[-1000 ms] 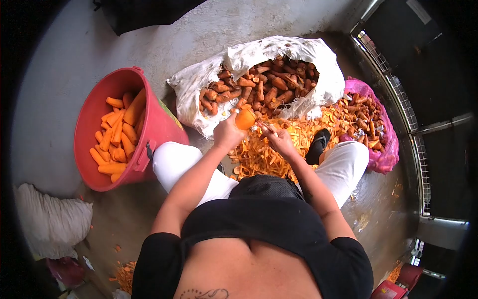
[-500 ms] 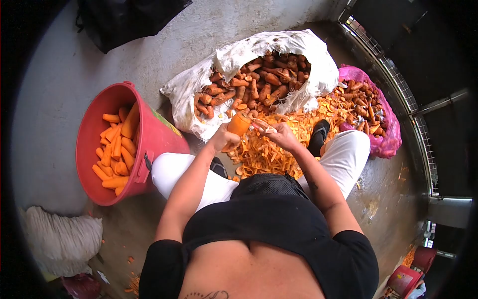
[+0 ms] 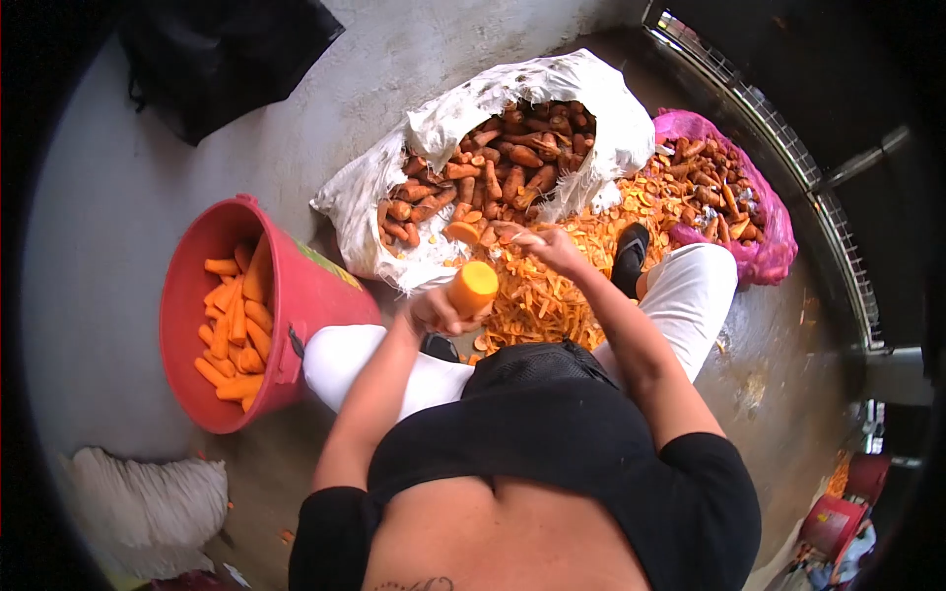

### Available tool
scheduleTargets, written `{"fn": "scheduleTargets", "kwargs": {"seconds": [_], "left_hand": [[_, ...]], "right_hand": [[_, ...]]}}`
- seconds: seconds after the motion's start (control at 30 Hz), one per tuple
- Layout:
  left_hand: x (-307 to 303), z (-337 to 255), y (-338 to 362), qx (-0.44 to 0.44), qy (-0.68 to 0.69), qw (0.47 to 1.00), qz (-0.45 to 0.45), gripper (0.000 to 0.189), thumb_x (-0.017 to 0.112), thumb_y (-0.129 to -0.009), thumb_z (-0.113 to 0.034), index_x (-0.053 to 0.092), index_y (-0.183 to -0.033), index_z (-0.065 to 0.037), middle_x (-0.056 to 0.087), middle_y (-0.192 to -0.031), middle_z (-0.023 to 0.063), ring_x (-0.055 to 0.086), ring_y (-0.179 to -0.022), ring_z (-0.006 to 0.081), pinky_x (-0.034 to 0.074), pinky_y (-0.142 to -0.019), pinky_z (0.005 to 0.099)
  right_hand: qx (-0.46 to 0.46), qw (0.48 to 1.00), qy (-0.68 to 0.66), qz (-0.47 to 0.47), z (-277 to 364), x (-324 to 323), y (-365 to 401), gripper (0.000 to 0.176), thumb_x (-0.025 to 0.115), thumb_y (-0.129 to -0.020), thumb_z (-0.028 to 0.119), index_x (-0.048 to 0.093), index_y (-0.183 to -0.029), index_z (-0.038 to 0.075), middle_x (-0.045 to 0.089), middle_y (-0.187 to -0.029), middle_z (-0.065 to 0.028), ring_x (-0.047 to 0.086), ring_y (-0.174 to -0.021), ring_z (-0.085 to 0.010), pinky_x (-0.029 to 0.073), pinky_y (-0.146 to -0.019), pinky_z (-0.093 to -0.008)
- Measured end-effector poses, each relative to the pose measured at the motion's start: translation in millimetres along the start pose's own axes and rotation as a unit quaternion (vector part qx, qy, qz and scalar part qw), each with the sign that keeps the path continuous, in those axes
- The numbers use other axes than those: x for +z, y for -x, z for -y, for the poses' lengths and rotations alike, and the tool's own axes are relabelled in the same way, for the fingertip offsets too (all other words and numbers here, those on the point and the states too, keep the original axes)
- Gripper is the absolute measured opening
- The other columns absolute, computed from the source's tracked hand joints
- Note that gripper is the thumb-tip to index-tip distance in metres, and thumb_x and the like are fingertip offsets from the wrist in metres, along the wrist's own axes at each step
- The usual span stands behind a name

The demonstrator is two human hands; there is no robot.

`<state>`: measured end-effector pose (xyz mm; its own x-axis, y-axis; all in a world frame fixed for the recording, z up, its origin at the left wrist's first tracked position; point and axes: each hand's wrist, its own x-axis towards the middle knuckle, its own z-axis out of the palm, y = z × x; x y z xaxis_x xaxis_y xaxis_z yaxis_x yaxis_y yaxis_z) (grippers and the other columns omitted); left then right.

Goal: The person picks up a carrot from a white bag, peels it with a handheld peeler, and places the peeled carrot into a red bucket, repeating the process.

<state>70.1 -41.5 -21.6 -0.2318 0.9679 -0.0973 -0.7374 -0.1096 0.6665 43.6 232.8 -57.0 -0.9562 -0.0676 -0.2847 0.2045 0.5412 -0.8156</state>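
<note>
My left hand (image 3: 441, 309) is wrapped round a thick carrot (image 3: 474, 287) whose cut end is bright orange and faces up. To the right and a little further off, my right hand (image 3: 554, 248) is closed on something small, too blurred to make out. Just beyond its fingertips shows a round orange slice (image 3: 461, 232). Below my hands lies a heap of orange peelings (image 3: 537, 295). Behind it, a torn white sack (image 3: 379, 163) holds many unpeeled carrots (image 3: 512, 182). At the left, a tilted red bucket (image 3: 320, 291) contains peeled carrots (image 3: 237, 320).
A pink net bag (image 3: 778, 231) of carrot pieces lies at the right. Black cloth or plastic (image 3: 227, 59) is at the upper left, a whitish sack (image 3: 153, 497) at the lower left. Red containers (image 3: 833, 527) stand far right, beyond a metal frame.
The carrot in my left hand has come nearer to me, its cut end now turned up. My right hand has parted from it, and an orange slice now shows near its fingertips.
</note>
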Motion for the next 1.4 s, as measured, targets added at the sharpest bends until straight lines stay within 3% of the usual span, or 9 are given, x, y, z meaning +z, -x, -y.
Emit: {"fn": "scheduleTargets", "kwargs": {"seconds": [0.23,0.37,0.57,0.8,0.93,1.13,1.27,1.33,1.4], "left_hand": [[16,-27,2,0.094,-0.139,0.962,-0.215,0.046,0.070,-0.058,-0.004,0.054,-0.102,0.000,0.056,-0.075,0.0063,0.052,-0.056,0.0128,0.041,-0.050,0.0236],[0,-7,-16,0.243,-0.411,0.783,-0.398,0.064,0.078,-0.070,-0.017,0.045,-0.121,0.002,0.060,-0.108,0.0110,0.059,-0.099,0.0205,0.045,-0.089,0.0302],[16,-18,-14,0.078,-0.746,0.411,-0.519,0.058,0.070,-0.066,-0.007,0.042,-0.116,-0.006,0.051,-0.108,0.0170,0.057,-0.094,0.0383,0.044,-0.085,0.0461],[10,-18,-9,0.071,-0.767,0.302,-0.561,0.057,0.070,-0.060,-0.003,0.043,-0.110,-0.008,0.047,-0.099,0.0129,0.054,-0.091,0.0317,0.041,-0.084,0.0413],[18,-21,-3,0.152,-0.784,0.254,-0.545,0.052,0.069,-0.058,-0.003,0.052,-0.106,-0.008,0.046,-0.097,0.0098,0.054,-0.086,0.0306,0.043,-0.080,0.0409],[21,-37,11,0.361,-0.533,0.453,-0.617,0.040,0.077,-0.067,-0.006,0.057,-0.102,-0.006,0.057,-0.099,0.0093,0.059,-0.089,0.0224,0.048,-0.076,0.0346],[75,-110,65,0.500,-0.289,0.436,-0.691,0.025,0.071,-0.083,-0.028,0.059,-0.087,-0.008,0.060,-0.076,0.0025,0.056,-0.072,0.0115,0.046,-0.070,0.0274],[78,-149,116,0.632,-0.251,0.363,-0.637,0.037,0.067,-0.084,-0.039,0.054,-0.092,-0.006,0.058,-0.079,0.0068,0.055,-0.075,0.0151,0.048,-0.072,0.0320],[89,-182,155,0.800,-0.078,0.392,-0.448,0.048,0.064,-0.083,-0.050,0.050,-0.082,-0.004,0.058,-0.089,0.0120,0.057,-0.089,0.0215,0.050,-0.077,0.0361]], "right_hand": [[0.235,0.933,-0.242,-0.128,-74,-35,13,0.054,0.059,-0.086,0.052,0.065,-0.082,-0.001,0.040,-0.047,-0.0020,0.035,-0.035,-0.0114,0.027,-0.038,-0.0291],[0.277,0.920,-0.233,-0.150,-102,-16,13,0.051,0.065,-0.082,0.050,0.066,-0.078,-0.001,0.043,-0.049,-0.0025,0.039,-0.037,-0.0136,0.030,-0.038,-0.0301],[0.222,0.965,-0.094,-0.099,-95,-1,21,0.045,0.073,-0.070,0.046,0.066,-0.069,0.002,0.054,-0.056,-0.0030,0.047,-0.043,-0.0137,0.036,-0.042,-0.0299],[0.245,0.968,0.009,-0.054,-93,9,14,0.047,0.071,-0.071,0.048,0.067,-0.069,0.001,0.059,-0.059,-0.0061,0.053,-0.048,-0.0157,0.041,-0.048,-0.0323],[0.235,0.971,0.021,-0.039,-91,12,13,0.046,0.072,-0.071,0.047,0.067,-0.070,0.002,0.060,-0.061,-0.0069,0.055,-0.050,-0.0168,0.043,-0.050,-0.0334],[0.188,0.980,0.056,-0.037,-96,12,11,0.052,0.072,-0.071,0.049,0.069,-0.079,-0.003,0.064,-0.068,-0.0126,0.062,-0.059,-0.0233,0.046,-0.056,-0.0368],[0.214,0.974,0.074,-0.030,-115,14,6,0.046,0.071,-0.076,0.047,0.066,-0.075,0.001,0.058,-0.062,-0.0056,0.053,-0.051,-0.0158,0.040,-0.049,-0.0331],[0.213,0.973,0.076,-0.036,-112,11,12,0.048,0.070,-0.075,0.048,0.067,-0.078,-0.001,0.060,-0.064,-0.0090,0.057,-0.055,-0.0194,0.043,-0.053,-0.0349],[0.203,0.976,0.067,-0.048,-117,9,17,0.054,0.070,-0.072,0.049,0.068,-0.082,-0.004,0.065,-0.072,-0.0156,0.064,-0.066,-0.0262,0.048,-0.062,-0.0380]]}}
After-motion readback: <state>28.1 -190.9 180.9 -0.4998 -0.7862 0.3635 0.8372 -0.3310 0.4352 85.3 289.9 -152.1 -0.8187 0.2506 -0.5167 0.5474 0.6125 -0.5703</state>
